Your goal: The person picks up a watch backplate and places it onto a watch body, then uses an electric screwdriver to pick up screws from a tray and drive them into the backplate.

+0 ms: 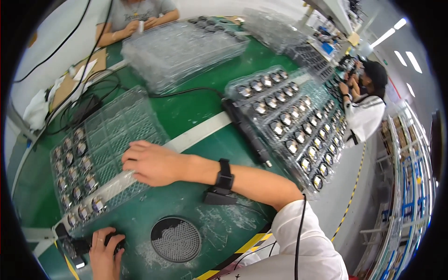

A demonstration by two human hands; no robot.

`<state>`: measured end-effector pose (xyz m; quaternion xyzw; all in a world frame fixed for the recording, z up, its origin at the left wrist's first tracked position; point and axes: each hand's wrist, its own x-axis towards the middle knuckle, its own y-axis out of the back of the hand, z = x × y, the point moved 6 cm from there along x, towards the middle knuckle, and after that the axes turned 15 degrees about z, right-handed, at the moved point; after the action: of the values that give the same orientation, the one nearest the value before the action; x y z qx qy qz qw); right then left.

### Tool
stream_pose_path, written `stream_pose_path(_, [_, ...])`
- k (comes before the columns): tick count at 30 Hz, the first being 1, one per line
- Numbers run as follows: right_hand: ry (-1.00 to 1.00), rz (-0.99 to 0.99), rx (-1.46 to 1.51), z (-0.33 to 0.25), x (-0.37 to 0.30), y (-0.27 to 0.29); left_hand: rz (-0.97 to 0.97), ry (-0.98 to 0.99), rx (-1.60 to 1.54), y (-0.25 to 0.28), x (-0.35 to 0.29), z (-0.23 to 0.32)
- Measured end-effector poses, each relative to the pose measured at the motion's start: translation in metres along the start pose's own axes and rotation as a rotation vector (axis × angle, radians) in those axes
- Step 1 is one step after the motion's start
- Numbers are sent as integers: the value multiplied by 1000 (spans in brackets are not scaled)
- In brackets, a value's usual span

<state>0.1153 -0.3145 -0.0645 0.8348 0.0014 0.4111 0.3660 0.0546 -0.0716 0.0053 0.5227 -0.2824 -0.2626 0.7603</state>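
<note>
My left hand (105,254) is at the lower left, its fingers bent around a small black part (118,244) that is mostly hidden. My right hand (151,163) reaches across to the right side of a clear plastic tray (126,116). Its fingers curl down there, and whatever they may grip is hidden beneath them. Shiny round lens-like parts (72,173) fill the tray's left columns, while the compartments nearer my right hand look bare. A black strap (225,176) circles my right wrist, with a black box (219,198) below it.
A round dotted mat (176,239) lies on the green table (191,140). Beyond a black cylindrical tool (246,130) stands another tray of round parts (275,114). Stacked clear trays (182,51) are farther back. One person (140,18) sits opposite; another (366,107) works at right.
</note>
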Motion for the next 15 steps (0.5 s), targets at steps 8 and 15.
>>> stream_pose_path(8, [-22,-41,-39,1,-3,2,61,18,47,-7,2,-16])
stream_pose_path(15, [-36,-79,-53,-6,7,-2,235,78,53,-4,-2,-26])
